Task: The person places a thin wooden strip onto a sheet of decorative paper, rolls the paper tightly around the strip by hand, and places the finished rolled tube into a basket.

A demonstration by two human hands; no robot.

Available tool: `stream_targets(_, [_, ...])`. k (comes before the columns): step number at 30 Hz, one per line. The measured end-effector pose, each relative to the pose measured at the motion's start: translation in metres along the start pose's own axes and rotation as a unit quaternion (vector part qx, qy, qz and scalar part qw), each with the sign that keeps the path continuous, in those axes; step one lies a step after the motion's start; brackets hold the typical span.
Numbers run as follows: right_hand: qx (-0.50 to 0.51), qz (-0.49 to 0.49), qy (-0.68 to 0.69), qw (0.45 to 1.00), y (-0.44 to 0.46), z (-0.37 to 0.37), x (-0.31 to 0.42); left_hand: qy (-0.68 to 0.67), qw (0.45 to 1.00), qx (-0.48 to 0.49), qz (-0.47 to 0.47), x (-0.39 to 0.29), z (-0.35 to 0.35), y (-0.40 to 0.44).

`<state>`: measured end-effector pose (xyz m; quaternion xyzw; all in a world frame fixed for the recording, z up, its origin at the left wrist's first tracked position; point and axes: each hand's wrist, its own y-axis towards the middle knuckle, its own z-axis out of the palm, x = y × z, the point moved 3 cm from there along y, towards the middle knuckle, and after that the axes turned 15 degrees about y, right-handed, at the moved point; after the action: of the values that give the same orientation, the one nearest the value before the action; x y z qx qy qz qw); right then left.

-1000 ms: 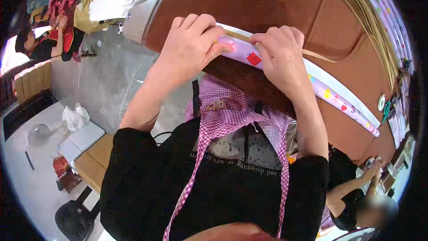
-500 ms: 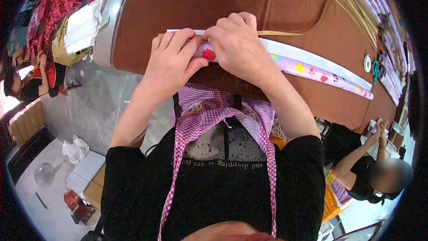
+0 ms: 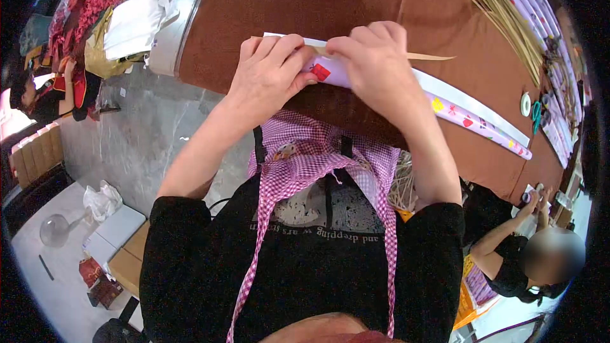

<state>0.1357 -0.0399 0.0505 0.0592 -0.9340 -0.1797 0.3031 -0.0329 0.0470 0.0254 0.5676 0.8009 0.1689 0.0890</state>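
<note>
A lilac sheet of paper printed with colourful shapes (image 3: 470, 121) lies rolled into a long thin tube along the table's near edge, its white flap (image 3: 450, 94) showing behind. My left hand (image 3: 264, 79) closes over the left end of the tube, fingers on the far side and thumb in front. Farther right, my right hand (image 3: 384, 67) presses on the tube with curled fingers, slightly blurred. Between the hands a bit of tan strip shows against the paper. The strip's loose end (image 3: 432, 58) sticks out past my right hand.
On the brown-covered table (image 3: 286, 0) lie a bundle of tan strips (image 3: 508, 19), several lilac rolls (image 3: 540, 9), a white tape roll (image 3: 525, 104) and teal scissors (image 3: 537, 117). One person (image 3: 502, 254) works at right, another (image 3: 51, 98) at far left.
The view has shifted, so the table and hands appear farther right. My right hand has moved a little away from my left, showing more of the paper and tan strip between them.
</note>
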Motion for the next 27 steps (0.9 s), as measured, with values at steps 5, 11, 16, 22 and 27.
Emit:
stream_targets(5, [0.032, 0.033, 0.044, 0.998, -0.023, -0.047, -0.021, -0.005, 1.0, -0.005, 0.004, 0.0, 0.0, 0.001])
stream_targets(11, [0.036, 0.105, 0.048, 0.993, -0.067, -0.091, -0.044, -0.003, 1.0, 0.002, 0.006, 0.002, 0.0, 0.001])
stream_targets(16, [0.03, 0.159, 0.034, 0.986, -0.096, -0.11, -0.055, 0.0, 1.0, -0.001, 0.015, 0.003, -0.001, 0.0])
stream_targets(22, [0.017, 0.188, 0.014, 0.982, -0.112, -0.111, -0.062, 0.022, 1.0, 0.006, 0.015, 0.003, 0.002, -0.002])
stream_targets(27, [0.011, 0.177, 0.0, 0.984, -0.113, -0.109, -0.066, 0.018, 1.0, 0.019, 0.009, 0.001, -0.001, 0.001])
